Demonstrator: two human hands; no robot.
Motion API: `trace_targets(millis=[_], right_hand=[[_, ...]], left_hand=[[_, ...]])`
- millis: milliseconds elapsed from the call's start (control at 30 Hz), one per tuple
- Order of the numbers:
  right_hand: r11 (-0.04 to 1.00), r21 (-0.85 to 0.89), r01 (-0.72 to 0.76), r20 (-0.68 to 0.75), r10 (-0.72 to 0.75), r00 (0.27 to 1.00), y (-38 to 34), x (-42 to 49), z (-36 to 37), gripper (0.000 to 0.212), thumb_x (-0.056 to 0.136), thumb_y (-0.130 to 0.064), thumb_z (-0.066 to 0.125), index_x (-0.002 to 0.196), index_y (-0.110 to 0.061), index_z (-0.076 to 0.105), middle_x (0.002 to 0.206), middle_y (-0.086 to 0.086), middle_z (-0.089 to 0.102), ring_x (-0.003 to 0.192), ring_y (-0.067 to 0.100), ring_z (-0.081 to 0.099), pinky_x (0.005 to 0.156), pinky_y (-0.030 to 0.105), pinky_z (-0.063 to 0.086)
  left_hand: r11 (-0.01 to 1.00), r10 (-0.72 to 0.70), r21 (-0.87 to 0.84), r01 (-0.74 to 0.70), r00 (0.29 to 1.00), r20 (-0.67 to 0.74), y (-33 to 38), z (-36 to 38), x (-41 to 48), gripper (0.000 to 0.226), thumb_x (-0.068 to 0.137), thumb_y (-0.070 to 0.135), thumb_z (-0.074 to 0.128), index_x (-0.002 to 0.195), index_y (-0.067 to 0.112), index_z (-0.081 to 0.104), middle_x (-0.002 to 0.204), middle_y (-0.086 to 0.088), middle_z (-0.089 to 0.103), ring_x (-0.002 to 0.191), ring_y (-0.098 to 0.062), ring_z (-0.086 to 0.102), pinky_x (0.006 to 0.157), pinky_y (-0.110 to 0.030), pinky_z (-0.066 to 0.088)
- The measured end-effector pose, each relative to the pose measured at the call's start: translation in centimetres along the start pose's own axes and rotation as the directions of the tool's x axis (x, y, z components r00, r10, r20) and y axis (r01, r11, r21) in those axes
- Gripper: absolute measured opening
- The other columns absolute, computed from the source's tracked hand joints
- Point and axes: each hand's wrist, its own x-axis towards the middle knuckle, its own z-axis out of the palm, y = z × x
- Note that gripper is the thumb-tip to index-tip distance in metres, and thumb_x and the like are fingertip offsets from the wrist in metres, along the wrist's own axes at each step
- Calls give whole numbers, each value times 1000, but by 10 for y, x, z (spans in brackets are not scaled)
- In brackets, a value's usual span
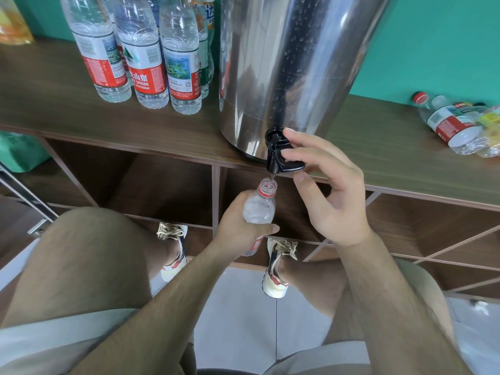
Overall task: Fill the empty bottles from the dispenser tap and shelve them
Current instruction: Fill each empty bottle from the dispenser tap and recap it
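A steel dispenser [292, 63] stands on the wooden shelf top [81, 104]. Its black tap [278, 155] hangs over the front edge. My right hand [327, 190] pinches the tap lever between forefinger and thumb. A thin stream of water runs from the spout into an uncapped clear bottle [261, 207] with a red neck ring. My left hand [240, 223] grips that bottle upright directly under the tap.
Several filled bottles with red and white labels [143, 58] stand on the shelf top left of the dispenser. Empty bottles [454, 123] lie on their sides at the right. Open wooden cubbies [162, 185] sit below. My legs and shoes are on the tiled floor.
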Motion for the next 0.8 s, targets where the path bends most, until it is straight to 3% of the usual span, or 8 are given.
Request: trace_targets(millis=[167,333,400,467,600,800], right_hand=[[1000,-19,13,22,-12,1000,0,-1,-3,25,96,5,61,119,5,71,143,18,62,132,25,62,89,29,56],[996,-64,69,46,-66,997,1,0,-2,26,99,-4,64,123,3,70,148,20,57,136,26,60,110,47,51],[992,-95,85,60,-80,995,1,1,-2,26,101,-6,62,126,-3,69,147,13,59,135,23,60,102,51,55],[990,-109,89,65,-82,994,1,2,-3,27,102,-5,61,128,-8,69,146,9,61,133,21,61,97,51,56],[983,-143,116,57,-109,992,3,3,-2,28,101,-1,59,127,-7,69,144,10,62,132,23,62,109,41,48],[981,-161,106,40,-101,994,3,2,0,27,100,1,59,125,-3,71,143,9,62,132,20,61,109,36,46]], left_hand=[[1000,2,17,-2,1000,-6,0,0,0,73,72,27,94,125,43,47,114,21,59,106,-6,60,79,-14,44],[1000,6,28,-6,1000,-8,1,0,0,74,72,28,94,129,40,48,115,20,60,106,-5,61,79,-13,44],[1000,5,30,-4,1000,-6,3,0,-1,74,73,28,94,128,40,47,114,21,59,104,-4,60,77,-11,42],[1000,7,13,-7,1000,-4,3,-1,-2,72,73,27,94,127,40,47,114,20,60,105,-5,60,78,-13,43],[1000,21,9,-21,1000,-8,3,-1,-2,72,73,26,94,128,38,49,115,19,60,107,-7,61,81,-15,45],[999,44,28,-43,999,-4,6,-2,0,71,75,24,93,126,39,47,118,16,60,110,-10,60,84,-15,46]])
